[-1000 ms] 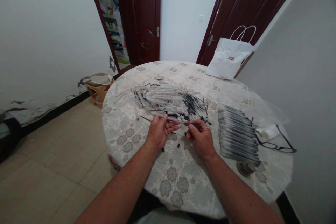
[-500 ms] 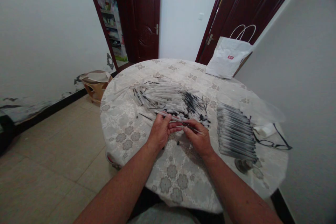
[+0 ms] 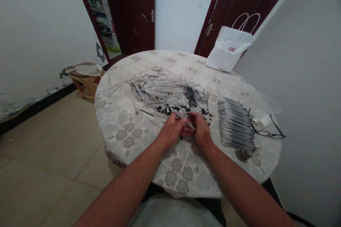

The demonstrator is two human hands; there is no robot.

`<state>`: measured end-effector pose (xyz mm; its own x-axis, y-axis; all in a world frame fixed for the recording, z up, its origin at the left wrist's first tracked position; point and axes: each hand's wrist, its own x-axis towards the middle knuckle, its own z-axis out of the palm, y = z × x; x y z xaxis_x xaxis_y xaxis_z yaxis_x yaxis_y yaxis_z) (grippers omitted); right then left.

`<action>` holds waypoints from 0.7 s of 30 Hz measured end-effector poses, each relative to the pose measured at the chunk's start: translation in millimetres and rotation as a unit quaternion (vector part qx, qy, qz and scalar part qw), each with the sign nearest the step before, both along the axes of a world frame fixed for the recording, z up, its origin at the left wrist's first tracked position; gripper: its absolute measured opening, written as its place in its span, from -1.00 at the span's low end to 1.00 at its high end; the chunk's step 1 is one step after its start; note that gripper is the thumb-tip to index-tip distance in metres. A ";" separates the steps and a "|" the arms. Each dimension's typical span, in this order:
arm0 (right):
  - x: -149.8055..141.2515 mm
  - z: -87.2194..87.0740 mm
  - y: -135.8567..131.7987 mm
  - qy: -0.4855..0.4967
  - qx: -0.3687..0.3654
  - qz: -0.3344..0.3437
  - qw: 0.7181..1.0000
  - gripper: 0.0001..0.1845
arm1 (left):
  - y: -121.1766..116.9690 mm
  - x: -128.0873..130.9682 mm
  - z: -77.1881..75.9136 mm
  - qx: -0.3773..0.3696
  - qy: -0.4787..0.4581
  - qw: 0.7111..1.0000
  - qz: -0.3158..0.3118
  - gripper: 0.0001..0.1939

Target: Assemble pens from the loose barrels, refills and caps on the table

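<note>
hands around pale tube; white bag, contents hidden

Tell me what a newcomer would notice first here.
Likely the heap of pale tubes midway across the tablecloth. Nearer, the left hand holds a single tube, the right hand close by. A neat row of slender sticks lies to the right; a white bag stands at the back right.

Dim indoor light, slight blur.
</note>
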<state>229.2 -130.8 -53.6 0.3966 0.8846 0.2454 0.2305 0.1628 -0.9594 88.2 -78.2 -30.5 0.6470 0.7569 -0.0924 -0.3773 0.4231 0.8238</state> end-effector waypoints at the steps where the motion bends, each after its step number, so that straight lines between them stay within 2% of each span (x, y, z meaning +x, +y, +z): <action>1: -1.0 0.5 -0.1 -0.002 0.001 0.003 1.000 -0.44 | -0.9 0.5 -0.6 -0.004 0.000 1.000 -0.008 -0.59; 4: -0.5 4.2 -1.1 0.060 -0.010 0.010 0.998 -0.48 | 4.2 -3.0 -0.3 -0.029 -0.034 0.999 0.016 -0.58; 6: 1.7 8.0 -3.0 0.053 -0.020 0.002 0.998 -0.58 | 13.3 -9.5 2.0 -0.049 -0.074 0.993 0.074 -0.60; 9: 4.3 15.4 -8.4 -0.126 -0.027 0.046 0.991 -0.83 | 28.2 -21.1 6.9 -0.094 -0.127 0.971 0.181 -0.67; 11: 4.4 20.6 -13.1 -0.254 -0.020 0.123 0.959 -0.88 | 34.9 -26.7 8.7 -0.119 -0.150 0.958 0.216 -0.69; 14: 3.5 26.3 -19.1 -0.361 -0.031 0.221 0.905 -0.76 | 38.0 -29.5 7.9 -0.122 -0.167 0.953 0.223 -0.70; 17: 3.7 26.6 -21.6 -0.418 -0.068 0.252 0.870 -0.79 | 35.2 -27.5 5.6 -0.103 -0.158 0.958 0.215 -0.69; 19: 4.2 24.1 -20.8 -0.428 -0.077 0.250 0.865 -0.83 | 32.0 -25.2 4.8 -0.082 -0.143 0.965 0.204 -0.65; 21: 4.3 21.1 -18.7 -0.409 -0.065 0.240 0.878 -0.85 | 28.5 -22.8 4.5 -0.058 -0.125 0.972 0.192 -0.61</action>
<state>233.4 -149.5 -32.5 -0.2919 0.9431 0.1592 0.7858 0.3314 -0.5222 65.4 -49.6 -26.0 0.3324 0.9407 -0.0675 -0.7073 0.2960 0.6419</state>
